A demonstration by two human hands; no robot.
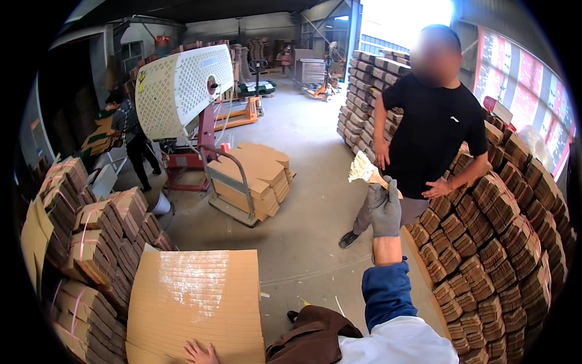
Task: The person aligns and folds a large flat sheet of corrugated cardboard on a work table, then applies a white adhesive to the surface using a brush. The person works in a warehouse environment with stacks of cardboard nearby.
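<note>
My right hand [385, 209], in a grey glove, is raised at centre right and closed round the wooden handle of a brush [364, 168]. Its wide bristles point up and left and look caked with something pale. At the lower edge, my bare left hand [200, 353] lies with fingers spread on a stack of overlapping cardboard sheets [194, 327]. Staggered edges make rows of lines across the stack. White smears [193, 279] cover its upper middle part.
A person [433, 121] in a black shirt stands just beyond my right hand. Bundled cardboard [485, 267] is piled along the right, more tied bundles [100, 242] on the left. Ahead are a cart [233, 188] of cardboard, a machine with a perforated white guard [182, 91], and another person [127, 130].
</note>
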